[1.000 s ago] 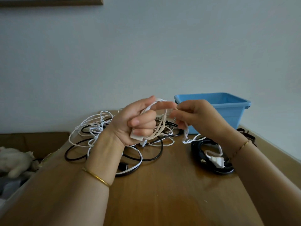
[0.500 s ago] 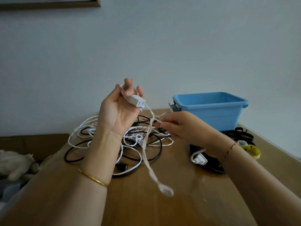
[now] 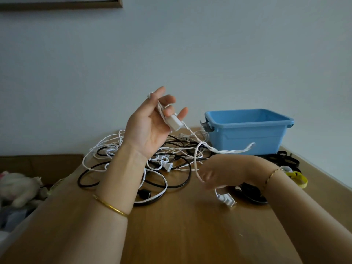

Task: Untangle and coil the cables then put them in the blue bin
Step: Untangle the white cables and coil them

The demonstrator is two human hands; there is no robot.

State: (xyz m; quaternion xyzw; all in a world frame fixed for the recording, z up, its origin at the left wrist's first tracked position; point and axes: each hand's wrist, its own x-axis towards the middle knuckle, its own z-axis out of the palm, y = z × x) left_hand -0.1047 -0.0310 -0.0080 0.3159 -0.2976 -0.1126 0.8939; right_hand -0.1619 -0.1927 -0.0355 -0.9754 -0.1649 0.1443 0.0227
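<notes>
1. The left hand (image 3: 150,128) is raised, palm toward the camera. Its grip is taken up by a white twisted cable (image 3: 217,150), which is looped over the index fingertip and threaded between half-curled fingers. A small white block (image 3: 174,123) on the cable hangs just below them.
2. From there the cable is draped down and to the right. One loose end is seen in the air in front of the blue bin (image 3: 266,134).
3. The right hand (image 3: 228,172) is held low over the bench (image 3: 181,225) and is blurred. A loop of the cable meets its curled fingertips, but whether that grip is closed on it cannot be told.
4. The bin is set at the far right of the bench. The tangle of cables (image 3: 167,164), black and white, is spread behind the left wrist.
5. A white plug (image 3: 226,199) and a black coil (image 3: 253,195) lie beneath the right hand.
</notes>
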